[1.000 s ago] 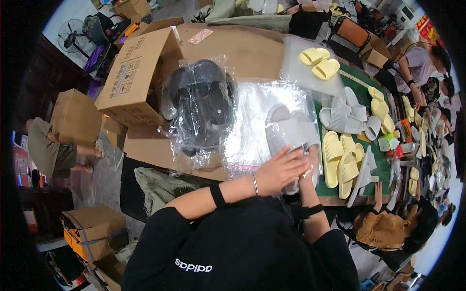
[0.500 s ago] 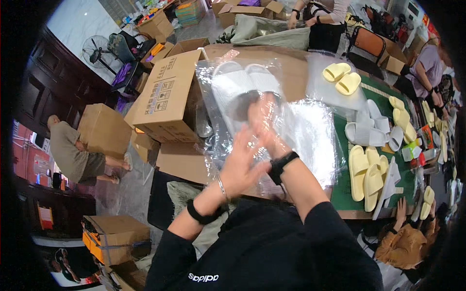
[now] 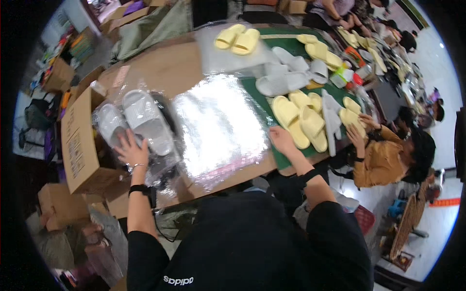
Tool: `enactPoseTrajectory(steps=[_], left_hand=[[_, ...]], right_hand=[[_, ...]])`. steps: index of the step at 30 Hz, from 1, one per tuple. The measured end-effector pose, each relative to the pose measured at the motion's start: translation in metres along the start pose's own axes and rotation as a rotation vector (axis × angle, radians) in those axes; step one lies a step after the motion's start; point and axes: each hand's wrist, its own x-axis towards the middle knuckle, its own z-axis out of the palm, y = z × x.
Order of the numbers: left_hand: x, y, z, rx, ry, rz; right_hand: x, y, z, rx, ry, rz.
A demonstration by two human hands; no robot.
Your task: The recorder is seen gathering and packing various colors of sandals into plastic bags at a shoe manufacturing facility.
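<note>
My left hand (image 3: 132, 149) lies with spread fingers on a pair of grey slippers (image 3: 148, 121) in a clear plastic bag, pressing near the heel of the left slipper. Toward the right, my right hand (image 3: 282, 140) hovers at the green mat's edge with its fingers curled in and nothing visible in them. Just beyond it are several pale yellow slippers (image 3: 285, 114). Between my hands lies a stack of shiny clear plastic bags (image 3: 221, 131). Grey slippers (image 3: 276, 83) rest farther back on the green mat (image 3: 255, 97).
A cardboard box (image 3: 80, 145) stands at the left edge of the table. Two yellow slippers (image 3: 245, 41) lie on frosted plastic at the back. A co-worker in a brown top (image 3: 383, 162) handles yellow slippers at the right.
My hands were together over the bagged grey slippers; they have parted, the right one moving toward the yellow slippers. The view has turned right, and the bagged pair now lies beside the cardboard box.
</note>
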Motion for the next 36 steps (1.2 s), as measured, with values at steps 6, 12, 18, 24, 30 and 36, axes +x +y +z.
enactPoseTrajectory(steps=[6, 12, 18, 24, 30, 36], left_hand=[[-0.009, 0.028, -0.012, -0.022, 0.047, 0.039], [-0.034, 0.039, -0.016, 0.066, 0.053, 0.038], [-0.047, 0.067, -0.024, 0.051, 0.005, 0.079], [-0.066, 0.071, -0.027, 0.110, 0.162, 0.227], [-0.079, 0.084, -0.026, 0.137, 0.135, 0.486], [-0.107, 0.127, -0.019, -0.272, -0.208, 0.893]], right_hand=[[-0.049, 0.143, -0.079, -0.291, 0.441, 0.446], [-0.026, 0.186, -0.118, -0.339, 0.630, 0.656], [0.004, 0.251, -0.140, -0.063, 0.399, 0.545], [0.016, 0.144, -0.113, 0.018, 0.601, 0.222], [-0.011, 0.018, -0.042, 0.325, 0.437, 0.104], [-0.018, 0.002, 0.020, 0.130, 0.191, 0.055]])
